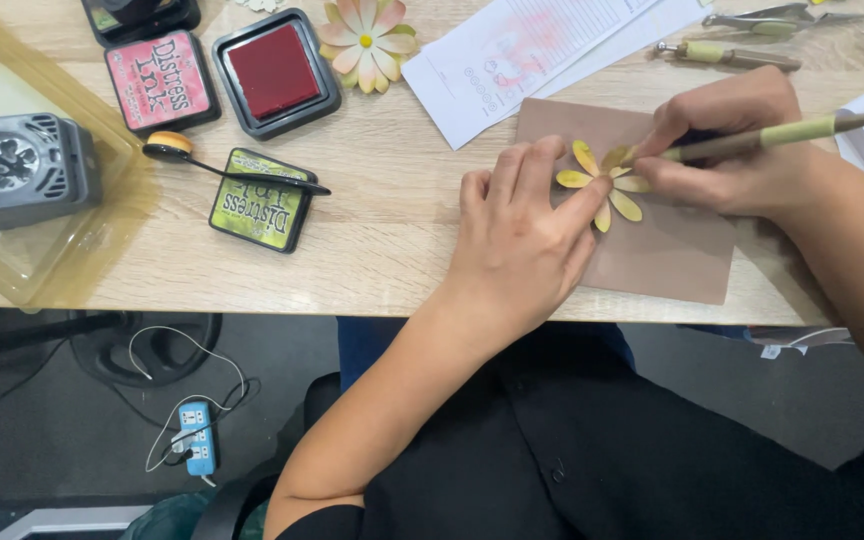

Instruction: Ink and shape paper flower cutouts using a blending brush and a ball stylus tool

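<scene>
**Shaping a yellow paper flower on a brown mat**

Pressing down at the centre of the desk: left hand [517, 235], fingers spread and flat, index fingertip pinning the yellow paper flower [607, 185] at its 7 o'clock edge. It grasps nothing.

Right hand [727, 145], at 3 o'clock of the flower: fingers closed around a stylus tool [767, 135], tan shaft with pale green band, tip meeting the petals at about 1 o'clock.

Flower: lies flat on the brown mat [667, 250], near the mat's upper left corner.

Mat: rests on the light wooden table [382, 230], close to its near edge.

Other items, toward 9 to 11 o'clock of the hands:
- green ink pad [260, 200], with a black-handled dauber [167, 146] beside it
- open red ink pad [275, 72]
- pink-lidded ink pad [160, 82]
- finished peach flower [366, 40]
- grey flower punch [12, 165] in a clear tray [82, 250]

At 12 o'clock: printed paper sheets [512, 60].
</scene>
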